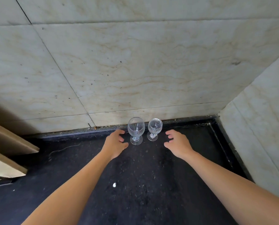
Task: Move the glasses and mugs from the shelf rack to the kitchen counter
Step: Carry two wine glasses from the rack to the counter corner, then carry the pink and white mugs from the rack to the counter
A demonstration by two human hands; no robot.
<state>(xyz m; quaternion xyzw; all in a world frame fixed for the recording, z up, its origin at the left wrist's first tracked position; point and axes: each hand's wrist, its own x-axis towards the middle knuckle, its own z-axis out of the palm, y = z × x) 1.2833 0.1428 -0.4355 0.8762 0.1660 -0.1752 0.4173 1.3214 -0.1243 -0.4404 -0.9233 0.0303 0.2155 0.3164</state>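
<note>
Two clear stemmed glasses stand upright on the dark speckled kitchen counter [135, 176], close to the tiled back wall. The larger glass [136, 129] is on the left, the smaller glass [154, 128] just right of it. My left hand [115, 143] hovers just left of the larger glass, fingers apart, touching nothing. Off to the right of the smaller glass is my right hand [178, 142], also with fingers spread and a gap to the glass. The shelf rack is out of view.
A beige marble-tiled wall [135, 70] runs behind the counter and meets a side wall [257, 127] at the right corner. A tan cabinet or board edge [8, 143] juts in at the left. A small white speck [114, 185] lies on the counter.
</note>
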